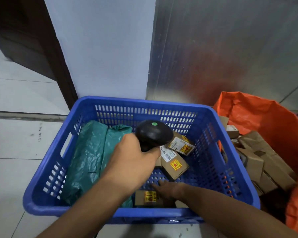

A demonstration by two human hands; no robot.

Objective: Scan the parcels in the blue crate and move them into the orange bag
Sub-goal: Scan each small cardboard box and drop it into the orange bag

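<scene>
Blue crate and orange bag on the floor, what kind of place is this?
Probably a parcel sorting or delivery room. The blue crate holds small labelled boxes and a green mailer bag, the left hand grips a barcode scanner, and more boxes fill the orange bag.

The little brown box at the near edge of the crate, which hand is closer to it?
Right. The right hand reaches down right beside the little brown box; the left hand holds the scanner higher up, farther back.

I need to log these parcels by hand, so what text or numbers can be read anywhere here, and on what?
"5525", partial: white shipping label on the middle brown cardboard box in the blue plastic crate.
Yellow-and-red warning stickers: too blurred.
Label on the far brown box: too small.
</scene>
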